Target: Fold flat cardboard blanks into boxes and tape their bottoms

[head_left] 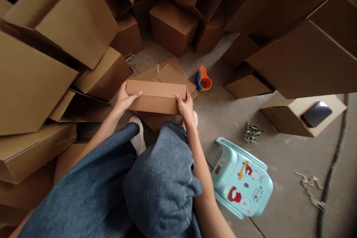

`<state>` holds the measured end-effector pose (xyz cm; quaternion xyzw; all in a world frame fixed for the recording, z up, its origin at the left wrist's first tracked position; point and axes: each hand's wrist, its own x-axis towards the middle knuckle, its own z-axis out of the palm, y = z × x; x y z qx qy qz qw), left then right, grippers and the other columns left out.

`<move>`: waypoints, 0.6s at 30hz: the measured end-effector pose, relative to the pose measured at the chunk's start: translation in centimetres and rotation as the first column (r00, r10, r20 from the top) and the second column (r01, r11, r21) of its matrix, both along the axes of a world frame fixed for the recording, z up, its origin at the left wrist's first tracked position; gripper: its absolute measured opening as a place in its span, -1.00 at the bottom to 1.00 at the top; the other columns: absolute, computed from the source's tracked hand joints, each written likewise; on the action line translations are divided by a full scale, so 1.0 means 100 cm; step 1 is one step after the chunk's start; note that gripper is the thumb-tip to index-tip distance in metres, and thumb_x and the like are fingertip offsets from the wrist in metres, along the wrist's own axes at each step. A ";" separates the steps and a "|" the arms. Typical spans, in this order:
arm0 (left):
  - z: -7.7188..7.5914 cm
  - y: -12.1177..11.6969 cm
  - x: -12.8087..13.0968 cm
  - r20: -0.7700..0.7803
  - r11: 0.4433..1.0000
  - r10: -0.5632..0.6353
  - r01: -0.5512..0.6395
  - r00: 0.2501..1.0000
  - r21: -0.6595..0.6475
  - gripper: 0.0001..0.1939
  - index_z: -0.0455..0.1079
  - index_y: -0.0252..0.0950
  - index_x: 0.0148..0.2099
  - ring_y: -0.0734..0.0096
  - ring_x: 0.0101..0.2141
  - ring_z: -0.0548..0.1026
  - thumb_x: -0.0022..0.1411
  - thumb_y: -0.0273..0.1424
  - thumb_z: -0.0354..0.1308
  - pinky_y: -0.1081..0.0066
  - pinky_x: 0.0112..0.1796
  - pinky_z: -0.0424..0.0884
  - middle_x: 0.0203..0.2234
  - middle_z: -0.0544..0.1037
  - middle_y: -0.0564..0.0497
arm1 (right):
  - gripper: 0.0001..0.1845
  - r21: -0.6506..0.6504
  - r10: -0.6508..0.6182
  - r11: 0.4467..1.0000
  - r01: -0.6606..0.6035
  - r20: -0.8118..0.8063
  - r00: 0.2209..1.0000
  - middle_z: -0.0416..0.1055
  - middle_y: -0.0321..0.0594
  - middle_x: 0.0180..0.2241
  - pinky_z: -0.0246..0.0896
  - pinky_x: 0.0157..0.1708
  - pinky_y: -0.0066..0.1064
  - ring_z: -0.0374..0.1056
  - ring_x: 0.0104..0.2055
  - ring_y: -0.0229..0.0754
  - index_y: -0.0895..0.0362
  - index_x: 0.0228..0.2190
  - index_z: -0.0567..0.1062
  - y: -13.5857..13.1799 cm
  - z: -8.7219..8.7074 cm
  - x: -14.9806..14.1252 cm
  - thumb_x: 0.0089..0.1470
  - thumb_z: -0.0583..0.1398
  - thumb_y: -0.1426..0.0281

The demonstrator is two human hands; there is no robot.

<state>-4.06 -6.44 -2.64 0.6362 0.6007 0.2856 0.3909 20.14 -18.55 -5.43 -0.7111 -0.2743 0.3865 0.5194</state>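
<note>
A flat-topped brown cardboard box (156,91) is held level in front of my knees. My left hand (125,96) grips its left end, thumb over the top near the flap's edge. On the opposite end my right hand (185,106) is closed the same way, its thumb on the front part. The fingers underneath are hidden. Below and behind the box, flattened cardboard pieces (171,72) lie on the floor between my white shoes. An orange and blue tape dispenser (204,80) rests on the concrete just right of those pieces.
Stacked cardboard boxes (78,18) curve around the left, back and right. A light blue stool (242,182) lies tipped over at the right. Beyond it, a dark phone (317,113) sits on a carton. Crumpled material (252,132), string (311,189) and a dark cable (331,171) lie on the floor.
</note>
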 end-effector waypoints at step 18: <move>-0.006 0.018 -0.008 0.158 0.980 -0.005 0.036 0.987 -0.195 -0.06 0.21 -0.16 0.25 0.01 0.19 0.36 -0.18 -0.33 0.53 0.10 0.20 0.29 0.15 0.40 -0.15 | -0.22 0.108 -0.086 0.988 0.108 -0.191 0.978 0.37 0.03 0.18 0.15 0.24 -0.01 0.33 0.18 0.02 0.14 0.10 0.34 0.004 -0.021 0.005 -0.12 0.35 0.10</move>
